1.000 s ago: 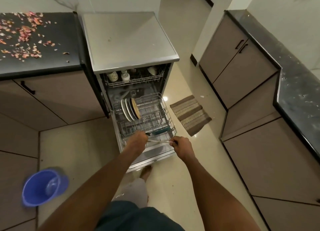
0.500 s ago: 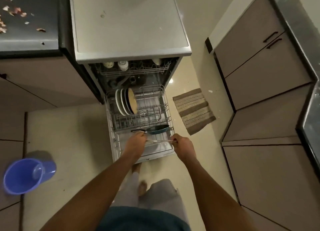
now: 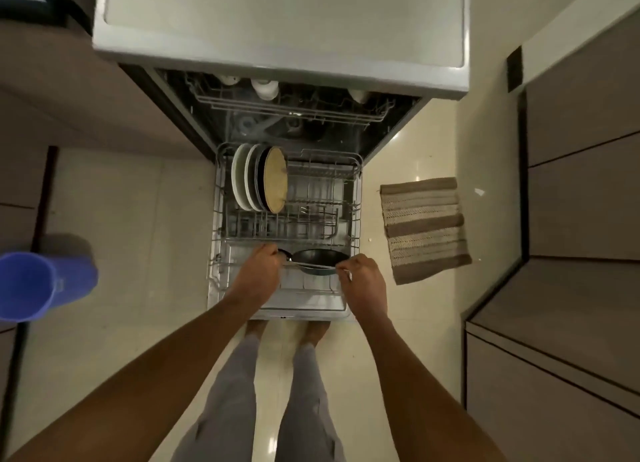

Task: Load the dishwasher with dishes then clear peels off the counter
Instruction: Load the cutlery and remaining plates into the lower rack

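The dishwasher (image 3: 277, 18) stands open with its lower rack (image 3: 216, 219) pulled out over the door. Several plates (image 3: 259, 177) stand on edge at the rack's back left. A dark pan (image 3: 318, 259) with a teal outside sits over the rack's front row. My left hand (image 3: 258, 271) grips the pan's handle. My right hand (image 3: 362, 281) pinches one end of a thin silver utensil (image 3: 311, 264), which lies across the pan toward my left hand. White cups (image 3: 265, 87) sit in the upper rack. The counter with the peels is out of view.
A blue bucket (image 3: 34, 285) stands on the floor to the left. A striped brown mat (image 3: 424, 227) lies right of the rack. Cabinets (image 3: 571, 184) line the right side. My feet are at the door's front edge.
The view has tilted down and moved closer, so the peel-strewn counter has left the frame. Both hands hold the same things, with the pan a little nearer the rack's front.
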Demonstrator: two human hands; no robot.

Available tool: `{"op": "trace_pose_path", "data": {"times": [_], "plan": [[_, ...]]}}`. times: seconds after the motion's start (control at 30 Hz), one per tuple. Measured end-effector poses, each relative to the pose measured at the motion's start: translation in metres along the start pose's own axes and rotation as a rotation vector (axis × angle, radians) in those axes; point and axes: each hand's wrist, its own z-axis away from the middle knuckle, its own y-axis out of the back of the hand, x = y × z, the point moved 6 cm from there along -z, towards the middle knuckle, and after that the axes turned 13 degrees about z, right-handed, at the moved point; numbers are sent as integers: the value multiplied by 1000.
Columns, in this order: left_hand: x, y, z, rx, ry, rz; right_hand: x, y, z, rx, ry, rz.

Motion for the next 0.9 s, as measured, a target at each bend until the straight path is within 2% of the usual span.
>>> {"op": "trace_pose_path", "data": {"times": [0.13,0.3,0.37,0.47,0.7,0.9], "plan": [[-26,-33,-54,61,25,-73,17,-42,-61,-23,104,77],[-84,-99,-116,-27,58,-208,42,-124,-129,-147,234,155],[-108,-130,-135,-91,69,-236,52,-154,-151,-154,278,182],[-135,-163,-154,-101,63,-205,61,-190,-174,-138,344,229],[-161,-197,-186,3,7,-220,68,-243,-218,-151,409,340],[-177,-217,-216,-47,-2,-244,77,-280,-248,-166,424,425]]}}
